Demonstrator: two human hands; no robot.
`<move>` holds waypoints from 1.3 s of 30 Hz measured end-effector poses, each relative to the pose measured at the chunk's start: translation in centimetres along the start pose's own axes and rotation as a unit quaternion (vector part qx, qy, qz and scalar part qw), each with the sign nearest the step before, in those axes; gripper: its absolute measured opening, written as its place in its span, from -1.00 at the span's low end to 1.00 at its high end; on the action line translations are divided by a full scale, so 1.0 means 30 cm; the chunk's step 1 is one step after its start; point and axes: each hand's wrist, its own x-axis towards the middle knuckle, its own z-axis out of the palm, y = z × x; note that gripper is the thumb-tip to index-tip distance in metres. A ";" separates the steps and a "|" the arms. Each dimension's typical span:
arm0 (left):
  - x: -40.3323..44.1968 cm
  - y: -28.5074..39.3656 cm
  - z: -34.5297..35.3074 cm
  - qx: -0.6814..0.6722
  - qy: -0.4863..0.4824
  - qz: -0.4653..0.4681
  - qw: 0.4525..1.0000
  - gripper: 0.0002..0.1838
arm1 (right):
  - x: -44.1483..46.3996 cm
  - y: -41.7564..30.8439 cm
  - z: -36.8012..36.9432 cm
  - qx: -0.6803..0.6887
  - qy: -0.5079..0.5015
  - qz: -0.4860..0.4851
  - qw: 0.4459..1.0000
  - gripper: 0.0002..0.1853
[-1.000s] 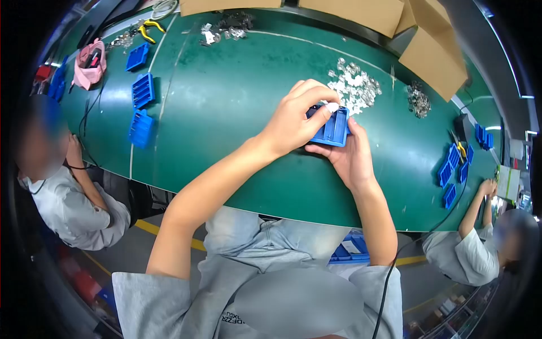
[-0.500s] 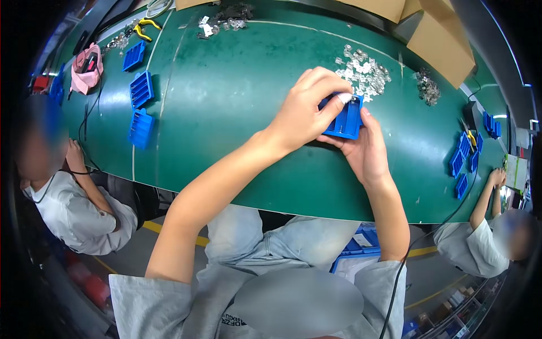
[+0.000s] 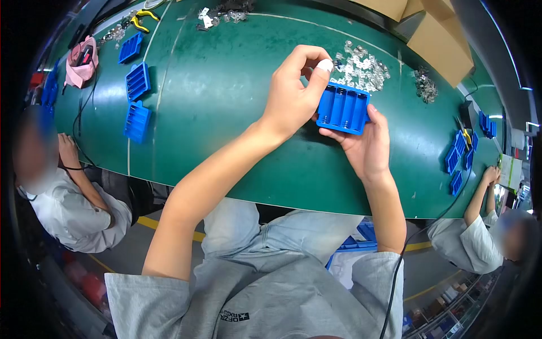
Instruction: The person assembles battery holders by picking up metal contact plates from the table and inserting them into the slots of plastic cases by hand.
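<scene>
My right hand (image 3: 367,141), palm up, supports a blue plastic battery holder (image 3: 343,108) with its thumb along the right edge. The holder's long slots face up, and small metal bits show at their ends. Just above the holder's upper left corner is my left hand (image 3: 296,90), with thumb and forefinger pinched together. The left thumb has a white covering on its tip. Whatever lies in this pinch is too small to make out. Beyond the hands a pile of small shiny metal pieces (image 3: 361,68) spreads on the green table (image 3: 226,101).
Blue holders (image 3: 137,82) lie in a row on the left, by a pink pouch (image 3: 82,62) and yellow-handled pliers (image 3: 144,20). Another metal pile (image 3: 425,85) sits near a cardboard box (image 3: 440,45). A person (image 3: 73,209) sits at left, another (image 3: 471,243) at right.
My left hand has lifted off the holder and moved up and left towards the metal pieces. The holder now lies more level, with its slots in plain view.
</scene>
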 end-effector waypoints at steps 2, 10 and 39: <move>0.002 -0.002 -0.002 0.000 -0.002 0.000 1.000 -0.85 | 0.000 -0.004 0.003 0.016 -0.001 0.007 1.000 -0.35; 0.006 -0.008 -0.006 0.003 0.002 -0.015 1.000 -0.84 | 0.005 -0.007 -0.003 0.055 -0.016 0.025 0.998 -0.34; 0.007 0.002 0.001 -0.009 -0.027 -0.068 0.997 -0.84 | -0.003 -0.013 -0.007 0.029 -0.024 0.015 0.999 -0.35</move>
